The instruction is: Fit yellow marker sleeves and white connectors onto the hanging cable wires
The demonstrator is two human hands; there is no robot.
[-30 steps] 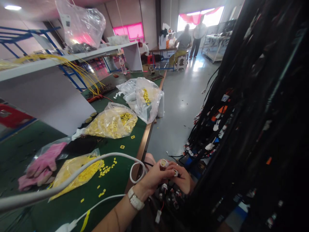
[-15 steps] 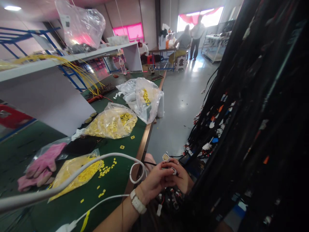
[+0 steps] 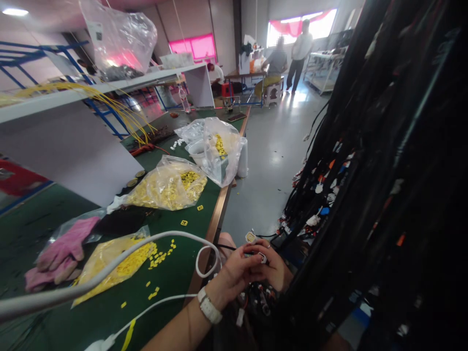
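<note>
My left hand [image 3: 234,274], with a white watch on the wrist, and my right hand [image 3: 275,269] meet just past the edge of the green table [image 3: 109,312]. Both are closed on small white connectors [image 3: 251,237] at the ends of dark wires; one connector stands up above my left fingers, and a second small one sits between the fingertips. More connectors and wires hang in a bundle [image 3: 256,300] below my hands. A large hanging mass of black wire harness [image 3: 380,161] fills the right side.
On the table lie bags of small yellow parts [image 3: 166,185], loose yellow pieces [image 3: 161,258], pink gloves [image 3: 60,253], a white cable [image 3: 146,243] and a white shelf [image 3: 73,92]. Two people are at a far bench [image 3: 288,51]. Grey floor runs between table and harness.
My hands rose slightly and drew together, the upright connector shifting a little toward the table. The view barely moved. A standing person in the background stepped a little.
</note>
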